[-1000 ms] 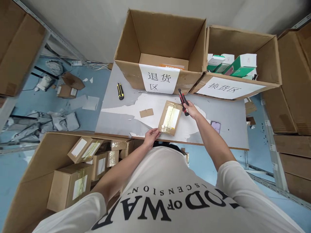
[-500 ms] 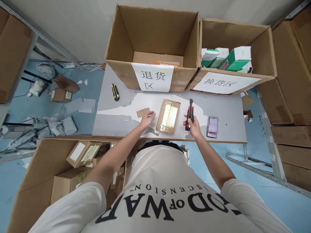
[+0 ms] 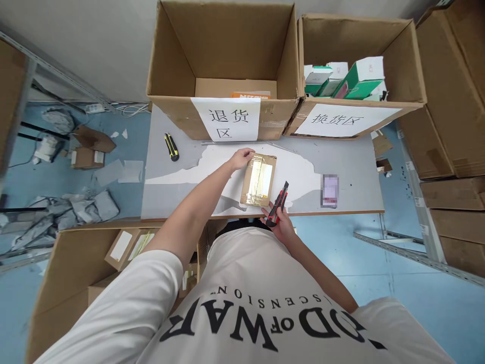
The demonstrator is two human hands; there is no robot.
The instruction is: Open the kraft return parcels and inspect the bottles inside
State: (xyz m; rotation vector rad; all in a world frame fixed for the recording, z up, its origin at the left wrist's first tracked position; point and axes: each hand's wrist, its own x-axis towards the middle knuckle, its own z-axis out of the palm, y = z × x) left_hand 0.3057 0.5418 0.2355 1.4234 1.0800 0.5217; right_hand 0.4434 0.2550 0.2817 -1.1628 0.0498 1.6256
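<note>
A small taped cardboard box with a white label lies on the table in front of me. My left hand is closed at its far left corner, fingertips over the far edge. My right hand grips a red and black utility knife by its handle, close to the box's near right corner. Its blade end points away from me and slightly right, apart from the box.
Two large open cartons with paper signs stand at the table's back; the right one holds green-white boxes. A yellow-black utility knife lies left, a phone right. A big carton stands near left.
My left hand has moved away from me and right, onto the box's far corner. My right hand has brought the knife nearer to me and left. The loose cardboard scrap is out of sight.
</note>
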